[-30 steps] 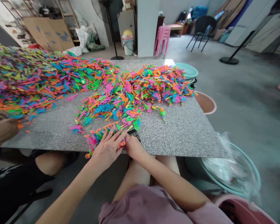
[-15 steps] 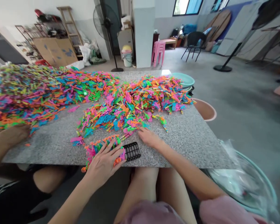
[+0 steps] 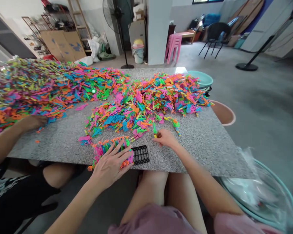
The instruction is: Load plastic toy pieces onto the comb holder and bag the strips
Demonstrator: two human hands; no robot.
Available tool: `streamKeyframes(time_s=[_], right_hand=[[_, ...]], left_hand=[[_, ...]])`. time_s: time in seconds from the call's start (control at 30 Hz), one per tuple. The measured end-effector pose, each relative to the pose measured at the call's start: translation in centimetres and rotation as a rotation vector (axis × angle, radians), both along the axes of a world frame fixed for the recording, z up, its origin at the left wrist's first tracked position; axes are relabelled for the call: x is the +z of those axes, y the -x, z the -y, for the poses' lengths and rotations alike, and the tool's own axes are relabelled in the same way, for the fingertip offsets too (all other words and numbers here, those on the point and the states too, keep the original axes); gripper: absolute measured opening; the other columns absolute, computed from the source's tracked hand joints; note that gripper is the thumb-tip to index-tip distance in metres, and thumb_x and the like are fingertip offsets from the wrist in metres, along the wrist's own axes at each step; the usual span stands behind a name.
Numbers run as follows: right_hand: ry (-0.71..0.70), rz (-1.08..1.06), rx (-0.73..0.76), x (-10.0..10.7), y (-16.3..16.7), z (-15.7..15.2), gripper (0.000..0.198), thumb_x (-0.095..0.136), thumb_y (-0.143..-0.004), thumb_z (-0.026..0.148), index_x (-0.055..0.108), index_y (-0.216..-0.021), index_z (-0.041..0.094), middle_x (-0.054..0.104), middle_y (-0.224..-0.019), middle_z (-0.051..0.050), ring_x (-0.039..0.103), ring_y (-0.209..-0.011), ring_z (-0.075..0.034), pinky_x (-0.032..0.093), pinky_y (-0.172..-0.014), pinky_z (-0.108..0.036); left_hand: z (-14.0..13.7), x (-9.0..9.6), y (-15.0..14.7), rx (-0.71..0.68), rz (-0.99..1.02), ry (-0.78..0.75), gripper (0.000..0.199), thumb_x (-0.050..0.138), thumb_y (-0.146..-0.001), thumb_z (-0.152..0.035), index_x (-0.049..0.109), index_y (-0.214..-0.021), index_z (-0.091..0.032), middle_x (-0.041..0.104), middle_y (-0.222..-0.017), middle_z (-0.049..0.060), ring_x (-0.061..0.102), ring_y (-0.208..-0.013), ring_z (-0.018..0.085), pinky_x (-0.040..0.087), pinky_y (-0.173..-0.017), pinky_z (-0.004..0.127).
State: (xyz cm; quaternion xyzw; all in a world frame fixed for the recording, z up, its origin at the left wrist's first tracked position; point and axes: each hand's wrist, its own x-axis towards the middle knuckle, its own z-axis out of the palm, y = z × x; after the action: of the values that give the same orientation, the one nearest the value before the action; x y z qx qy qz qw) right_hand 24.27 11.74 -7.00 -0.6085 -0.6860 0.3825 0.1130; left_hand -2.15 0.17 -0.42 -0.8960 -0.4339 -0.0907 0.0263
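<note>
My left hand lies flat with its fingers spread over a row of small colourful plastic toys, set close together in a black grid rack. The rack's right end shows bare cells; its left part is hidden under the toys and my hand. To the right of the rack, just above the tabletop, my right hand is closed in a pinch on a small green plastic toy with a yellow end, held upright. A loose heap of similar toys lies just beyond both hands.
A co-worker's hand is at a larger heap on the left of the speckled stone table. A turquoise basin and a pinkish basin stand past the right edge. Clear plastic bags lie in a tub at lower right.
My right hand has moved from the heap's near edge to the right, and a green toy now shows in its fingers. My left hand stays on the row. The view has tilted down slightly.
</note>
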Motion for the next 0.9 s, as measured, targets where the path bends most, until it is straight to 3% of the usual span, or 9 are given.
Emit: streamKeyframes(time_s=[0.1, 0.2, 0.4, 0.67, 0.77, 0.9], right_hand=[[-0.195, -0.167, 0.092, -0.6, 2.0, 2.9, 0.003, 0.061, -0.079, 0.02, 0.058, -0.078, 0.019, 0.065, -0.072, 0.0, 0.062, -0.07, -0.015, 0.046, -0.067, -0.025], [-0.323, -0.167, 0.108, -1.1, 5.0, 4.1, 0.009, 0.058, -0.074, 0.013, 0.057, -0.08, 0.019, 0.065, -0.082, -0.002, 0.06, -0.078, -0.015, 0.044, -0.072, -0.024], [-0.282, -0.228, 0.226, -1.3, 9.2, 2.8, 0.034, 0.064, -0.073, 0.017, 0.056, -0.105, 0.019, 0.067, -0.081, -0.001, 0.064, -0.074, -0.018, 0.045, -0.067, -0.024], [-0.292, -0.168, 0.334, -1.6, 9.2, 2.6, 0.053, 0.059, -0.073, 0.005, 0.047, -0.123, 0.016, 0.068, -0.085, -0.003, 0.065, -0.08, -0.019, 0.047, -0.071, -0.026], [-0.346, -0.022, 0.4, -1.3, 9.6, 2.8, 0.055, 0.056, -0.073, 0.004, 0.045, -0.125, 0.016, 0.068, -0.084, -0.004, 0.064, -0.077, -0.021, 0.045, -0.067, -0.026], [-0.334, -0.09, 0.403, -1.5, 10.2, 2.4, 0.042, 0.056, -0.07, 0.003, 0.054, -0.109, 0.019, 0.067, -0.081, -0.001, 0.063, -0.078, -0.019, 0.044, -0.067, -0.024]], left_hand=[[0.0, -0.1, 0.1, 0.005, 0.002, 0.003, 0.034, 0.053, -0.094, -0.039, 0.062, -0.123, -0.025, 0.058, -0.138, 0.003, 0.038, -0.14, 0.03, 0.036, -0.113, 0.052], [-0.1, 0.0, 0.0, 0.011, -0.023, 0.003, 0.036, 0.053, -0.094, -0.041, 0.061, -0.124, -0.024, 0.056, -0.14, 0.003, 0.038, -0.14, 0.031, 0.035, -0.113, 0.053], [0.0, 0.3, -0.3, 0.01, -0.038, 0.004, 0.033, 0.052, -0.094, -0.04, 0.063, -0.12, -0.024, 0.056, -0.14, 0.002, 0.037, -0.14, 0.03, 0.033, -0.114, 0.053], [-0.1, 0.1, -0.2, -0.011, -0.021, -0.02, 0.03, 0.05, -0.095, -0.037, 0.064, -0.117, -0.023, 0.058, -0.137, 0.003, 0.039, -0.139, 0.031, 0.036, -0.113, 0.052], [0.0, 0.1, -0.3, 0.005, 0.003, -0.043, 0.027, 0.05, -0.095, -0.035, 0.065, -0.113, -0.022, 0.064, -0.129, 0.005, 0.041, -0.137, 0.032, 0.038, -0.11, 0.054], [0.1, 0.1, -0.6, 0.028, 0.011, -0.06, 0.026, 0.049, -0.095, -0.033, 0.066, -0.111, -0.021, 0.064, -0.123, 0.009, 0.046, -0.132, 0.033, 0.042, -0.107, 0.054]])
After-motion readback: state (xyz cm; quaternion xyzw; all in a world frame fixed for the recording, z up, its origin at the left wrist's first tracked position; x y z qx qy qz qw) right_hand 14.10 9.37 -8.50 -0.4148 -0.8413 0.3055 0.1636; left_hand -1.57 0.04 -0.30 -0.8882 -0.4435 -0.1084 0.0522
